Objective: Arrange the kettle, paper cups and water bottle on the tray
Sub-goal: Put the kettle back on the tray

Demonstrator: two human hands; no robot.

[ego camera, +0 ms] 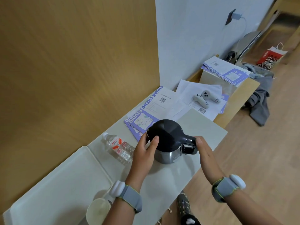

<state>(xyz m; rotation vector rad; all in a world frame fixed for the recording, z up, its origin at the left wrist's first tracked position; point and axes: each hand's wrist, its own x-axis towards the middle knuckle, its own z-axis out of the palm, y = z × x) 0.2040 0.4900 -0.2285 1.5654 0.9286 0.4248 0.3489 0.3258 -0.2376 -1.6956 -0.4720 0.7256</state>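
On my feed the kettle [168,140] stands upright on the counter [175,174], right of the tray [56,184], with 2 hands on it. The left hand [143,151] grips the lid side, thumb on top and fingers curled round the far wall, while the right hand [205,153] holds the handle, thumb pressed on its top, the other fingers hidden behind it. The bottle [119,146] lies on its side on the counter between tray and kettle, and 1 cup [97,211] sits by the tray's near corner, partly behind the left forearm; I cannot tell whether it rests on the tray.
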